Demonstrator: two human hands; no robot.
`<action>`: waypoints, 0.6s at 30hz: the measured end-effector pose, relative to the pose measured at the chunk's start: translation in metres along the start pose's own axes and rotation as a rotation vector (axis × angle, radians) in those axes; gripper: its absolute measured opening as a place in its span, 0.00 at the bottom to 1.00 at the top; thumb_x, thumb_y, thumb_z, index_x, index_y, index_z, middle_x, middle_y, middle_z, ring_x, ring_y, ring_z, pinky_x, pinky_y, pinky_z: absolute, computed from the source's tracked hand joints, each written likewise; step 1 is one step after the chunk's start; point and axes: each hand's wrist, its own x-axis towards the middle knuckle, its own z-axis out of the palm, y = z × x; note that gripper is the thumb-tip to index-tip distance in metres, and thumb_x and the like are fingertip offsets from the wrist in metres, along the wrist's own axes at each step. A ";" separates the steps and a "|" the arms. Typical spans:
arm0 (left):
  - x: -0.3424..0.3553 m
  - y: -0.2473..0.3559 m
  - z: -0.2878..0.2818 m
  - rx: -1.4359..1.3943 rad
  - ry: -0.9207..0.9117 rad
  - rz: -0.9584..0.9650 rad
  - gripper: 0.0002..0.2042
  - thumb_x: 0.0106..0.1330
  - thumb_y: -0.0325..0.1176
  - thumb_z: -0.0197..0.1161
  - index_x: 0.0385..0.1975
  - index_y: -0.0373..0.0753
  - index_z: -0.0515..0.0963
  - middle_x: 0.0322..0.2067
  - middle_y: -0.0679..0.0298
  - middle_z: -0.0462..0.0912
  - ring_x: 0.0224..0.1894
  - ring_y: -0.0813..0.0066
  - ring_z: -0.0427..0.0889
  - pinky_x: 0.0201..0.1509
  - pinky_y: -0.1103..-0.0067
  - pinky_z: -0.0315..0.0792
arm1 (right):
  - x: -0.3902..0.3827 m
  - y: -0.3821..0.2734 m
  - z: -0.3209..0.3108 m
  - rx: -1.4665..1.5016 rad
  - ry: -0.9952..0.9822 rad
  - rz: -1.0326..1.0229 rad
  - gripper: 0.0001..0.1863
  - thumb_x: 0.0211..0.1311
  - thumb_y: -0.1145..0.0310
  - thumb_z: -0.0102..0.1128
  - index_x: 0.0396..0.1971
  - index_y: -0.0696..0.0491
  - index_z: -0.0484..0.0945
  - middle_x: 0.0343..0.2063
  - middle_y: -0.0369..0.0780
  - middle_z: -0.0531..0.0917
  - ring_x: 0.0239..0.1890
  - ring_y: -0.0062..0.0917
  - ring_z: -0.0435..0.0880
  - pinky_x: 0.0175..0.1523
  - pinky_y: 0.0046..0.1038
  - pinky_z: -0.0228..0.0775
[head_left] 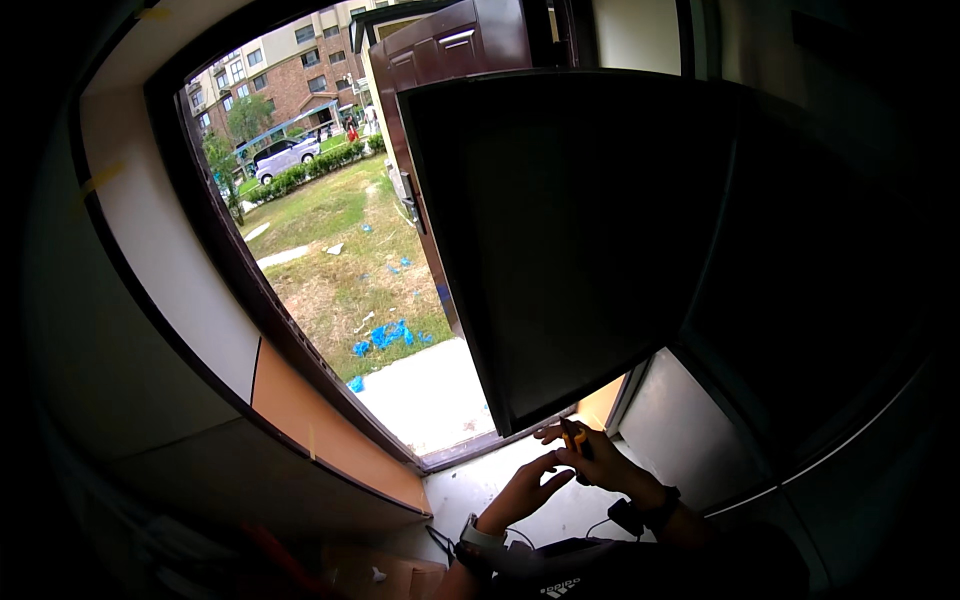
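My right hand (598, 462) grips a small tool with a yellow-and-black handle (574, 437), held just under the lower corner of a dark open window sash (560, 230). My left hand (525, 489) is open beside it, fingers spread toward the tool and touching the right hand's side. Both hands hover over the pale window sill (470, 490). A watch sits on my left wrist and a dark band on my right wrist.
The dark window frame (250, 290) opens onto a lawn with blue scraps, a concrete strip, parked vehicles and brick buildings. An orange-brown panel (330, 430) lines the wall under the frame. A second dark sash (830, 300) stands at the right. A cable lies on the sill.
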 end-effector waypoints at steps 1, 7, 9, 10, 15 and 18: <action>0.002 0.002 0.002 -0.017 -0.017 0.035 0.15 0.69 0.34 0.60 0.52 0.37 0.74 0.45 0.59 0.83 0.47 0.67 0.82 0.51 0.72 0.75 | -0.004 -0.004 -0.002 0.048 -0.013 0.082 0.17 0.69 0.62 0.52 0.54 0.52 0.72 0.51 0.40 0.80 0.41 0.22 0.80 0.46 0.25 0.72; 0.014 0.022 0.022 -0.151 -0.067 0.027 0.06 0.68 0.27 0.58 0.42 0.34 0.76 0.32 0.61 0.83 0.35 0.74 0.83 0.44 0.76 0.78 | -0.023 0.019 -0.010 0.187 0.080 -0.058 0.19 0.72 0.60 0.48 0.55 0.53 0.72 0.41 0.40 0.80 0.30 0.16 0.78 0.34 0.19 0.71; 0.018 0.019 0.029 -0.165 -0.056 0.048 0.04 0.67 0.24 0.57 0.39 0.33 0.76 0.30 0.62 0.83 0.33 0.75 0.83 0.42 0.77 0.77 | -0.026 0.017 -0.012 0.147 0.151 -0.086 0.19 0.71 0.61 0.49 0.56 0.55 0.71 0.45 0.41 0.79 0.35 0.18 0.80 0.38 0.21 0.74; 0.019 0.020 0.032 -0.190 -0.065 0.019 0.05 0.67 0.24 0.57 0.40 0.33 0.76 0.29 0.62 0.83 0.32 0.75 0.83 0.41 0.78 0.78 | -0.029 0.014 -0.012 0.123 0.182 -0.124 0.21 0.70 0.61 0.51 0.58 0.55 0.69 0.47 0.42 0.79 0.39 0.20 0.81 0.40 0.22 0.75; 0.018 0.025 0.046 -0.249 0.055 -0.037 0.11 0.65 0.19 0.57 0.47 0.31 0.75 0.32 0.60 0.84 0.34 0.73 0.85 0.42 0.77 0.79 | -0.047 0.010 -0.023 -0.062 0.051 0.176 0.27 0.65 0.52 0.59 0.52 0.59 0.71 0.26 0.40 0.82 0.24 0.22 0.82 0.32 0.24 0.74; 0.019 0.017 0.056 -0.243 0.036 -0.088 0.15 0.66 0.20 0.56 0.53 0.31 0.73 0.36 0.59 0.84 0.36 0.72 0.86 0.44 0.76 0.79 | -0.057 0.017 -0.027 -0.092 0.059 0.301 0.24 0.65 0.50 0.58 0.42 0.59 0.76 0.21 0.37 0.82 0.22 0.20 0.81 0.30 0.24 0.72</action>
